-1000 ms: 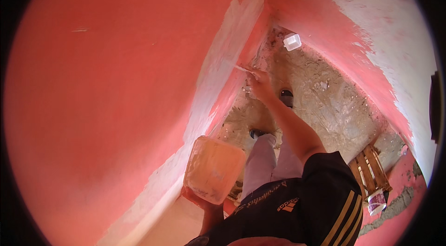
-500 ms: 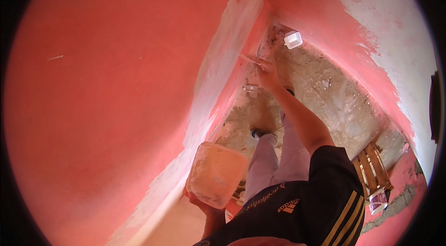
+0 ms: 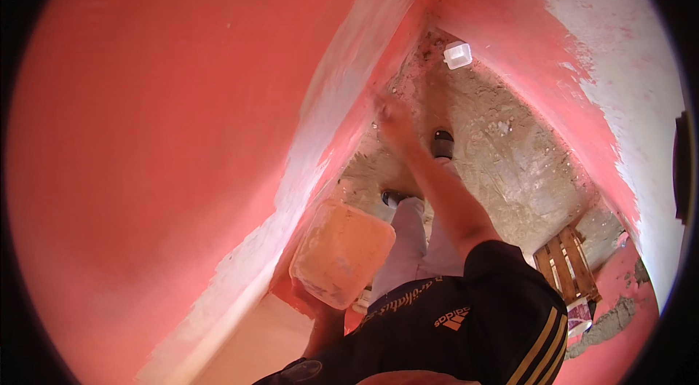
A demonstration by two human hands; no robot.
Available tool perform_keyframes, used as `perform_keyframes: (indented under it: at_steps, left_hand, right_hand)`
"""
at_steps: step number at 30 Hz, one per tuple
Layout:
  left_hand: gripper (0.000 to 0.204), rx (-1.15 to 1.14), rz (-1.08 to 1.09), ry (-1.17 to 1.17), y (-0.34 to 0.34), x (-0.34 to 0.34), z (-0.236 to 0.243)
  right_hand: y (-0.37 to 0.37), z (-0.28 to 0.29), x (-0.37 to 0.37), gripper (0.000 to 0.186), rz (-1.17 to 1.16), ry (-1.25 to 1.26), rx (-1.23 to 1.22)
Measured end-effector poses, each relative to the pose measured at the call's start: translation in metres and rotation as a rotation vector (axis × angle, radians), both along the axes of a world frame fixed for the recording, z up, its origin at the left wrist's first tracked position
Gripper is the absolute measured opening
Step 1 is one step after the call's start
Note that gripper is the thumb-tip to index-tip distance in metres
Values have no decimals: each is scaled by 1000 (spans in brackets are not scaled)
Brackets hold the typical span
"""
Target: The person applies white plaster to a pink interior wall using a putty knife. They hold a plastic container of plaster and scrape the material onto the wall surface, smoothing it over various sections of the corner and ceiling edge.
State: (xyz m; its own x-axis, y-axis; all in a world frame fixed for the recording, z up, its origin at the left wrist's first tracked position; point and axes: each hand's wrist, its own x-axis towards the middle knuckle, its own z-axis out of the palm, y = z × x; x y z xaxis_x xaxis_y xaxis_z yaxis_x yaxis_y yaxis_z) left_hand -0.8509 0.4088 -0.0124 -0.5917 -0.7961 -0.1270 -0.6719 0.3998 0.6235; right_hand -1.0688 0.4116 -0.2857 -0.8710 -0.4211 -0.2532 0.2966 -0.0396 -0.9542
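Observation:
My left hand (image 3: pixel 309 299) grips a squarish translucent plastic tub (image 3: pixel 342 254) from below and the side, close to the red wall on my left. Its contents look pale orange; how full it is I cannot tell. Stretched ahead, my right hand (image 3: pixel 395 119) is closed and blurred by motion, low beside that wall. A paintbrush seems to be in it, though its shape is smeared now. A broad whitish painted band (image 3: pixel 331 105) runs along the lower part of the red wall (image 3: pixel 167 116), with ragged brush edges.
A small white plastic container (image 3: pixel 457 55) sits on the dirty floor (image 3: pixel 502 145) near the far corner. The right wall (image 3: pixel 626 43) is part red, part white. A wooden crate (image 3: pixel 568 261) and a white and purple tub (image 3: pixel 580 318) stand at lower right. My shoes (image 3: pixel 443 143) are below me.
My right hand has moved slightly left and nearer to me, away from the corner. The left hand's tub has shifted up a little. My feet appear farther apart.

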Motion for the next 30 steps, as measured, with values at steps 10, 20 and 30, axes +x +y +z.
perform_keyframes:
  at_steps: [10, 20, 30]
  left_hand:
    - [56, 121, 71, 225, -34, 115, -8]
    - [62, 167, 228, 488, -87, 253, 25]
    - [68, 587, 385, 677, -109, 326, 24]
  right_hand:
    - [8, -26, -44, 20, -523, 372, 23]
    - [-114, 83, 342, 43, -116, 531, -150]
    - [-137, 127, 327, 37, -325, 404, 132]
